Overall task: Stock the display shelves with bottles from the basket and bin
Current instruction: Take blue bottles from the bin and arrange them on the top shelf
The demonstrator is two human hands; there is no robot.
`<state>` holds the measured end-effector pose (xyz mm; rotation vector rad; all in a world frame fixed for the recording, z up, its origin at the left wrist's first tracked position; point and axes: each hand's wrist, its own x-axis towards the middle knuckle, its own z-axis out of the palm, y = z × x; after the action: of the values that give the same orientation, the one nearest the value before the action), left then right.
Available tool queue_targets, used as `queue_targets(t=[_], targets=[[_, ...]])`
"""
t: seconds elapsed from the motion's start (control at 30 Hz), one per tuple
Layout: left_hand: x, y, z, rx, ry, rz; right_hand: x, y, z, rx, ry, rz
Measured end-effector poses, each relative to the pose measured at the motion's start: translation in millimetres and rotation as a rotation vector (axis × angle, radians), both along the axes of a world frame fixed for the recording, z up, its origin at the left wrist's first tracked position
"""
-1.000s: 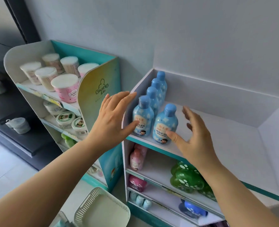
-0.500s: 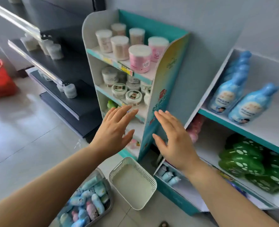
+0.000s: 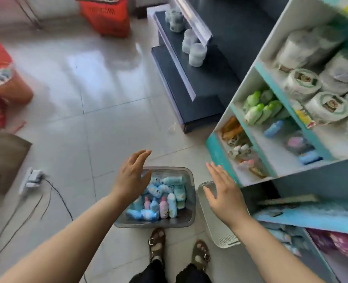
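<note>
A clear grey bin [image 3: 186, 220] sits on the floor in front of my feet, holding several small blue, pink and white bottles [image 3: 162, 200]. My left hand [image 3: 132, 176] hovers over the bin's left side, fingers spread, holding nothing. My right hand [image 3: 224, 192] is open above a white slatted basket [image 3: 223, 237] that stands right of the bin; no bottles show in its visible part. The teal and white display shelf [image 3: 218, 148] rises on the right, with tubs and green bottles on its levels.
A dark low shelf unit [image 3: 193, 92] with pale jars stands behind. Red baskets [image 3: 105, 15] sit at the far back and at the left edge. A power strip with cables [image 3: 31, 177] lies on the tiles at left. My sandalled feet [image 3: 178, 252] are below the bin.
The view has swung down from the shelves to the floor. Both hands dropped from shelf height to just above the bin and the white basket, still open.
</note>
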<state>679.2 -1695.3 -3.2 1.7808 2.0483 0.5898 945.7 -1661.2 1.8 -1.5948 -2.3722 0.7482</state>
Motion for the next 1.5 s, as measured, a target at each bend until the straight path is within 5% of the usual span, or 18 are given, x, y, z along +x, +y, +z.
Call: queue_targets(t=[0.3, 0.73, 1.03, 1.23, 1.37, 1.5], targets=[[-45, -45, -220, -0.203, -0.037, 0.268, -73, 37, -218, -0.169, -0.118, 0.264], [-56, -91, -535, -0.443, -0.092, 0.073, -156, 33, -557, -0.338, -0.230, 0.433], [-49, -75, -627, -0.800, 0.109, -0.487, -191, 27, -647, -0.245, -0.278, 0.423], [-48, -69, -635, -0.804, 0.094, -0.516, -192, 36, -652, -0.336, -0.332, 0.279], [-55, -68, -626, -0.700, -0.172, -0.276, -180, 43, -647, -0.407, -0.244, 0.192], [-56, -62, -580, -0.681, -1.043, 0.181, -163, 61, -603, -0.559, 0.066, 0.008]])
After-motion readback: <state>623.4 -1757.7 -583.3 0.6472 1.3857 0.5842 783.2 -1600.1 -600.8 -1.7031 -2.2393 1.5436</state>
